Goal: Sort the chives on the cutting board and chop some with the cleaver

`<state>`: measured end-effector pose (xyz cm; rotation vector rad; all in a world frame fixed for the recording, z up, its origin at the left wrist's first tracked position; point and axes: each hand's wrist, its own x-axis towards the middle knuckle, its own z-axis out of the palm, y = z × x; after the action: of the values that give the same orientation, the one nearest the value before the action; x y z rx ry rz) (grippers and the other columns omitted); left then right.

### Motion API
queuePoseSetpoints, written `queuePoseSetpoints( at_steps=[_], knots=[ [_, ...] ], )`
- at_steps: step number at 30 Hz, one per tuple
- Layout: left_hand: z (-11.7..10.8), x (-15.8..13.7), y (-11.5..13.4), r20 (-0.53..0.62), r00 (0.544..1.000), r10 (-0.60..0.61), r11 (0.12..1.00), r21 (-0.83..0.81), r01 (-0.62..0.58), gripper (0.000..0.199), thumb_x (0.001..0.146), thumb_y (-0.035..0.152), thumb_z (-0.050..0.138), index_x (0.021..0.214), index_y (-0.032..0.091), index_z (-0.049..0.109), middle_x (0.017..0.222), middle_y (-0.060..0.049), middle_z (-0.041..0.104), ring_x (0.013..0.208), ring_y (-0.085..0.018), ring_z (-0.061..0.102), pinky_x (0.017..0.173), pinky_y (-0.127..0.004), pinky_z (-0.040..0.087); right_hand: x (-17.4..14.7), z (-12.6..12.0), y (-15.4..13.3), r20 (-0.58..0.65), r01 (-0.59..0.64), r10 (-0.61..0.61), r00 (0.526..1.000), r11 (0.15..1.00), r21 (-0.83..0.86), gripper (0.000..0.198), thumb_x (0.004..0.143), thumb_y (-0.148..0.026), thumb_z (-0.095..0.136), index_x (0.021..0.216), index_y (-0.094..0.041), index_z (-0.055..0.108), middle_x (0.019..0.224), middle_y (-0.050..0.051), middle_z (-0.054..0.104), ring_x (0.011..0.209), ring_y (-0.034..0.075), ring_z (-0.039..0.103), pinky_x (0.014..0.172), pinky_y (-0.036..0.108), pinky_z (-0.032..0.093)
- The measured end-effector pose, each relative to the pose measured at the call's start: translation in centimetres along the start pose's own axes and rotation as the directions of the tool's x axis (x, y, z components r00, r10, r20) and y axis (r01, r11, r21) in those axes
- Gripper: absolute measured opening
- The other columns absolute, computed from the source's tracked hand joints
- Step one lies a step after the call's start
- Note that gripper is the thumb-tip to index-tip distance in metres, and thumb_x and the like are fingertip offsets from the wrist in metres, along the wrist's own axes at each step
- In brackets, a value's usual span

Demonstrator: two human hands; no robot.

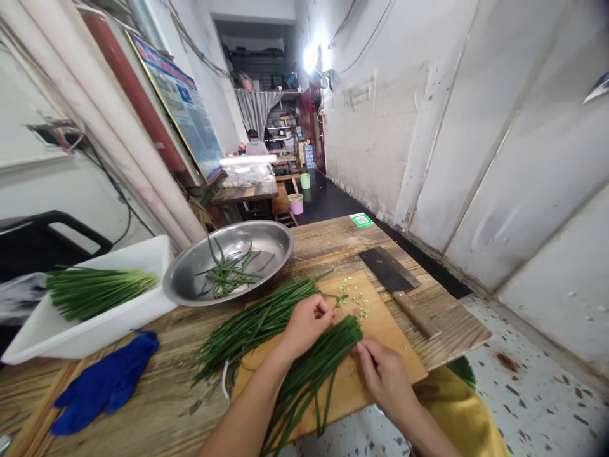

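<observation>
A bunch of green garlic chives (316, 365) lies across a wooden cutting board (392, 336), its cut ends pointing away from me. My left hand (308, 322) is over the board between this bunch and a second pile of chives (264, 317). Its thumb and fingers are pinched together, and what is in them is too small to make out. At the near bunch's right side, my right hand (384, 374) has its fingertips pinched on the chive ends. Small cut bits (359, 298) are scattered at the board's far end.
A cleaver (394, 279) lies right of the board. Behind is a steel bowl (183, 273) with loose green stalks. On the left are a white bin (162, 254) holding more chives and a blue glove (107, 381). A person (255, 146) sits at a far table.
</observation>
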<state>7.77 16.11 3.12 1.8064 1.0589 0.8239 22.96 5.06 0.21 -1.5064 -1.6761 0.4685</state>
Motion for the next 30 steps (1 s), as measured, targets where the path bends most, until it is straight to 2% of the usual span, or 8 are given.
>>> queuePoseSetpoints(
  at_steps=[3, 6, 9, 11, 14, 19, 23, 30],
  knots=[
    [0.1, 0.1, -0.3, -0.084, 0.995, -0.046, 0.994, -0.1, 0.037, 0.014, 0.07, 0.024, 0.058, 0.063, 0.016, 0.05, 0.066, -0.001, 0.062, 0.062, -0.013, 0.06, 0.061, -0.024, 0.046, 1.6, 0.3, 0.5, 0.021, -0.003, 0.001, 1.0, 0.994, 0.112, 0.031, 0.091, -0.029, 0.036, 0.073, -0.017, 0.058, 0.063, 0.002, 0.062, 0.059, 0.015, 0.058, 0.057, 0.022, 0.04],
    [0.0, 0.2, -0.4, -0.113, 0.99, -0.086, 0.988, -0.14, 0.07, 0.014, 0.068, 0.021, 0.059, 0.08, 0.014, 0.058, 0.069, -0.001, 0.064, 0.061, -0.013, 0.06, 0.058, -0.023, 0.046, 2.0, 0.4, 0.8, 0.037, -0.042, 0.036, 0.999, 0.984, 0.174, 0.031, 0.09, -0.03, 0.038, 0.07, -0.017, 0.057, 0.061, 0.001, 0.059, 0.056, 0.014, 0.055, 0.053, 0.021, 0.038],
    [-0.1, 0.2, -0.2, -0.1, 0.99, -0.096, 0.989, -0.125, 0.083, 0.025, 0.071, 0.022, 0.057, 0.094, 0.014, 0.064, 0.085, -0.006, 0.068, 0.075, -0.016, 0.063, 0.07, -0.027, 0.048, 1.8, 0.4, 0.9, 0.046, -0.069, 0.061, 0.997, 0.979, 0.193, 0.03, 0.09, -0.03, 0.039, 0.07, -0.017, 0.057, 0.058, 0.0, 0.057, 0.054, 0.013, 0.052, 0.051, 0.02, 0.037],
    [-0.2, 0.1, 0.0, -0.083, 0.992, -0.092, 0.991, -0.106, 0.083, 0.024, 0.075, 0.026, 0.055, 0.092, 0.015, 0.068, 0.092, -0.007, 0.07, 0.085, -0.017, 0.063, 0.079, -0.029, 0.047, 1.7, 0.4, 0.8, 0.051, -0.08, 0.071, 0.996, 0.978, 0.194, 0.03, 0.09, -0.03, 0.039, 0.071, -0.017, 0.057, 0.057, -0.001, 0.056, 0.053, 0.012, 0.051, 0.05, 0.02, 0.036],
    [-0.1, 0.0, 0.1, -0.088, 0.99, -0.106, 0.988, -0.118, 0.095, 0.023, 0.075, 0.03, 0.056, 0.087, 0.016, 0.07, 0.093, -0.006, 0.071, 0.088, -0.019, 0.063, 0.083, -0.03, 0.046, 1.8, 0.3, 0.7, 0.049, -0.078, 0.07, 0.996, 0.981, 0.178, 0.03, 0.09, -0.03, 0.039, 0.072, -0.016, 0.059, 0.055, -0.001, 0.055, 0.051, 0.012, 0.05, 0.05, 0.02, 0.035],
    [0.2, 0.1, 0.1, -0.14, 0.984, -0.107, 0.988, -0.122, 0.09, 0.019, 0.071, 0.027, 0.06, 0.083, 0.015, 0.07, 0.088, -0.005, 0.071, 0.083, -0.018, 0.063, 0.08, -0.029, 0.047, 1.8, 0.3, 0.6, 0.04, -0.064, 0.058, 0.997, 0.984, 0.166, 0.03, 0.09, -0.029, 0.038, 0.072, -0.017, 0.059, 0.056, -0.001, 0.056, 0.053, 0.013, 0.051, 0.052, 0.021, 0.036],
    [0.3, 0.1, 0.2, -0.185, 0.975, -0.119, 0.988, -0.118, 0.099, 0.018, 0.071, 0.029, 0.059, 0.078, 0.014, 0.067, 0.076, -0.003, 0.069, 0.07, -0.015, 0.061, 0.068, -0.025, 0.047, 1.7, 0.2, 0.5, 0.04, -0.062, 0.056, 0.998, 0.985, 0.159, 0.03, 0.09, -0.028, 0.039, 0.072, -0.017, 0.059, 0.058, 0.0, 0.058, 0.054, 0.013, 0.052, 0.053, 0.021, 0.037],
    [0.5, 0.0, 0.3, -0.181, 0.975, -0.13, 0.983, -0.155, 0.102, 0.018, 0.07, 0.03, 0.059, 0.075, 0.014, 0.064, 0.071, -0.002, 0.065, 0.065, -0.013, 0.058, 0.062, -0.022, 0.045, 1.8, 0.2, 0.6, 0.043, -0.057, 0.051, 0.998, 0.984, 0.17, 0.029, 0.089, -0.028, 0.038, 0.072, -0.017, 0.059, 0.061, 0.0, 0.058, 0.057, 0.013, 0.052, 0.055, 0.021, 0.038]
  ],
)
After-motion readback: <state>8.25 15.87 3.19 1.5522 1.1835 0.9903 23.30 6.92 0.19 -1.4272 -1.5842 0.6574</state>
